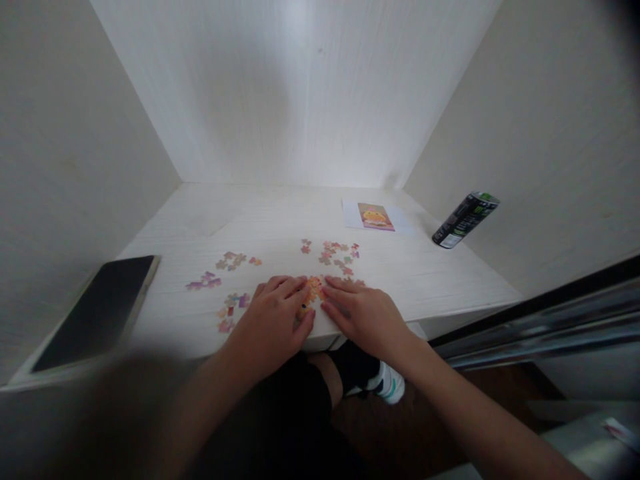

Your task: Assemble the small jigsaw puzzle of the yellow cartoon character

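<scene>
1. The left hand (274,319) is lying flat, fingers spread, touching a small joined bit of puzzle (313,290).
2. The right hand (361,312) is lying flat beside it, fingers pressed together.
3. The joined bit is sitting between both hands, near the white table (280,220) edge.
4. Loose pieces (338,253) are lying behind.

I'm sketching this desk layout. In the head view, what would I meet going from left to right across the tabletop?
Dark tablet → loose puzzle pieces → left hand → joined puzzle pieces between the two hands → right hand → dark can leaning by the right wall.
</scene>
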### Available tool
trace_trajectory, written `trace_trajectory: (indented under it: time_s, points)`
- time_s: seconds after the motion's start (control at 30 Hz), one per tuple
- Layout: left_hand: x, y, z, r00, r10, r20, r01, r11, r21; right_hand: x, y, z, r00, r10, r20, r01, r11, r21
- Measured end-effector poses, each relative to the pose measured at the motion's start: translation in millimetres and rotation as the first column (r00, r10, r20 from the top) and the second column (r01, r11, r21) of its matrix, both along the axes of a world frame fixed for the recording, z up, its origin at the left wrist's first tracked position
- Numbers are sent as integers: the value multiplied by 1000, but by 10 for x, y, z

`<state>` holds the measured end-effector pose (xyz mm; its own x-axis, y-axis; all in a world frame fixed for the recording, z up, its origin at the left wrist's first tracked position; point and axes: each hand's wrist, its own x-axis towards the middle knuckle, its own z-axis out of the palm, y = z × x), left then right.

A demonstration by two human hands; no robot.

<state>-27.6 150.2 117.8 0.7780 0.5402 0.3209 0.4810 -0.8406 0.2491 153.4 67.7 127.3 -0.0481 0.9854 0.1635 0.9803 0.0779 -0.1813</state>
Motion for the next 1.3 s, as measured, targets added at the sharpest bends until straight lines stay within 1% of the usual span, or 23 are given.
trace_trajectory:
  time_s: [0.17, 0.27, 0.4, 0.53, 0.7, 0.8, 0.93, 1.07, 1.17, 1.3]
  points:
    - [45, -67, 15, 999, 39, -34, -38, 999, 12, -120, 27, -14, 992, -126, 20, 125, 992, 23]
    - [56, -86, 16, 998, 26, -52, -25, 1000, 17, -151, 44, -28, 987, -157, 31, 156, 987, 39]
    - [28, -78, 37, 998, -28, -58, 27, 1000, -9, -132, 74, -27, 993, -100, 62, 97, 994, 47]
    - [-24, -64, 64, 996, -42, -78, 41, 999, -19, -84, 116, -9, 993, -55, 100, 52, 998, 29]
    - [-48, -47, 50, 995, -77, -64, 73, 995, -63, -18, 138, 9, 998, 9, 63, -10, 1000, 13]
    - [-38, -35, 44, 996, -74, -58, 69, 994, -85, 14, 138, 11, 999, 12, 43, -13, 1000, 11]
    - [-31, -30, 55, 996, -77, -52, 73, 994, -75, 35, 141, 15, 999, 16, 34, -17, 1000, 7]
    - [-28, -38, 59, 996, -70, -51, 67, 996, -57, 30, 162, 27, 1000, -17, 27, 17, 1000, 8]
    - [-21, -43, 49, 998, -46, -38, 45, 999, -25, 19, 181, 46, 998, -36, 49, 37, 999, -24]
    - [-17, -42, 25, 999, -52, -16, 52, 999, -13, 5, 188, 64, 991, -22, 131, 28, 999, -43]
